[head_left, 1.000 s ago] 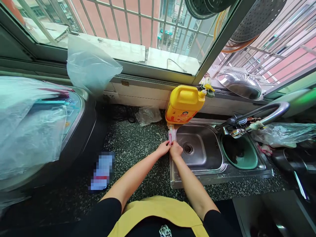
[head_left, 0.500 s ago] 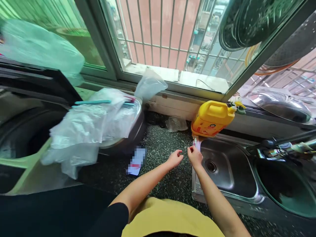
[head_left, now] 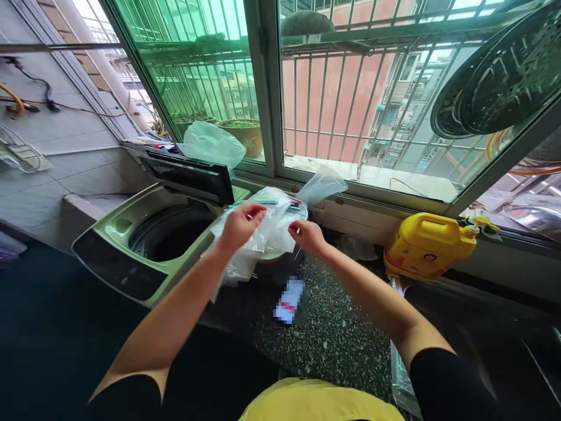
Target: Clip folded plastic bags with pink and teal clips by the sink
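My left hand (head_left: pixel 240 229) is raised over the left part of a heap of clear plastic bags (head_left: pixel 269 234), fingers curled and thumb close to them. My right hand (head_left: pixel 308 236) hangs over the heap's right edge, its thumb and fingertips pinched together. Whatever is between the fingers of either hand is too small or too see-through to make out. The bags lie on a rounded, dark-sided container with a pale rim, and a thin turquoise strip (head_left: pixel 276 202) rests on top. A phone (head_left: pixel 289 300) with a blurred screen lies on the speckled counter below the hands.
To the left stands a top-loading washing machine (head_left: pixel 125 278) with its lid up. On the right, a yellow jug (head_left: pixel 427 248) stands by the sink. Another bag (head_left: pixel 323 186) leans at the windowsill, and a crumpled clear bag (head_left: pixel 362 248) lies near the wall.
Both hands have moved left from beside the sink to above the plastic bags, and sit farther apart. The view has swung left, showing more of the washing machine.
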`<state>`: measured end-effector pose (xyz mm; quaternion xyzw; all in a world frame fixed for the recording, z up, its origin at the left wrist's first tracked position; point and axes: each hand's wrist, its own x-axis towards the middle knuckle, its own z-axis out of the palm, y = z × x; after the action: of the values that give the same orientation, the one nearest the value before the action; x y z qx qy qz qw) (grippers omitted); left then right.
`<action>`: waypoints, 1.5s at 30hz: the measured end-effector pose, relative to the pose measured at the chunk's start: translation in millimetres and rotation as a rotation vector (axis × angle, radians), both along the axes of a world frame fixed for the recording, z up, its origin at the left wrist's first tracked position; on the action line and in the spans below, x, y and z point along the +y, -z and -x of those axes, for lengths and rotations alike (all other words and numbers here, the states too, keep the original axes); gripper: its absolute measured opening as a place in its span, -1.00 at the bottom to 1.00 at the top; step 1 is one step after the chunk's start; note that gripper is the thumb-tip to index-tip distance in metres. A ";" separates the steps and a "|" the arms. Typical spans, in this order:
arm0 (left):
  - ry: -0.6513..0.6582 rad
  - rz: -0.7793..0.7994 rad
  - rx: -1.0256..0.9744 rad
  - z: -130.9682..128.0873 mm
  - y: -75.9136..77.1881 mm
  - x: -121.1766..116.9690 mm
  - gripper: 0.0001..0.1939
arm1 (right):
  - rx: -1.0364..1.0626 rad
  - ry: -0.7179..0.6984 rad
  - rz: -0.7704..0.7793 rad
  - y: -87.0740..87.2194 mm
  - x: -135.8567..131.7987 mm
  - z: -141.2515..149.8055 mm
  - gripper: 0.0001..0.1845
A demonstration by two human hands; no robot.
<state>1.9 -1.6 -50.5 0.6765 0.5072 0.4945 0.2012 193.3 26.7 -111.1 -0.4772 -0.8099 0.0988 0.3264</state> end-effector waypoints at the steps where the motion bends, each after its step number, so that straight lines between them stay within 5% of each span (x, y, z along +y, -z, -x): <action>1: -0.061 -0.008 0.007 14.9 -5.7 15.8 -0.79 | -0.017 0.012 0.000 -10.7 10.8 8.8 -0.88; 4: -0.176 0.069 0.082 50.2 -7.7 59.2 -0.83 | -0.043 0.080 0.026 -32.8 39.0 28.5 -0.87; 8: -0.301 0.251 0.326 74.4 7.3 94.6 -0.85 | -0.118 0.162 0.086 -41.4 63.3 42.4 -0.80; 15: -0.234 0.338 0.521 80.6 19.0 120.7 -0.67 | -0.215 0.135 0.094 -40.2 77.2 52.6 -0.68; 22: -0.163 0.353 0.443 80.6 21.5 132.7 -0.84 | -0.317 0.097 0.046 -40.1 82.6 60.9 -0.76; 27: -0.151 0.273 0.263 82.3 10.5 119.8 -0.85 | -0.261 0.080 -0.009 -41.1 79.8 59.4 -0.83; 34: -0.050 0.236 -0.029 61.6 -21.8 71.0 -0.78 | 0.025 -0.028 -0.109 -36.4 55.2 32.5 -0.89; 45: 0.213 0.166 -0.179 -26.6 -27.3 -12.8 -0.81 | 0.312 -0.034 -0.098 -28.8 -67.0 -62.3 -0.82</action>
<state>28.5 -14.4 -23.2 0.6607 0.4518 0.4850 0.3524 255.6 -40.4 -82.3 -0.4256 -0.7613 0.1377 0.4694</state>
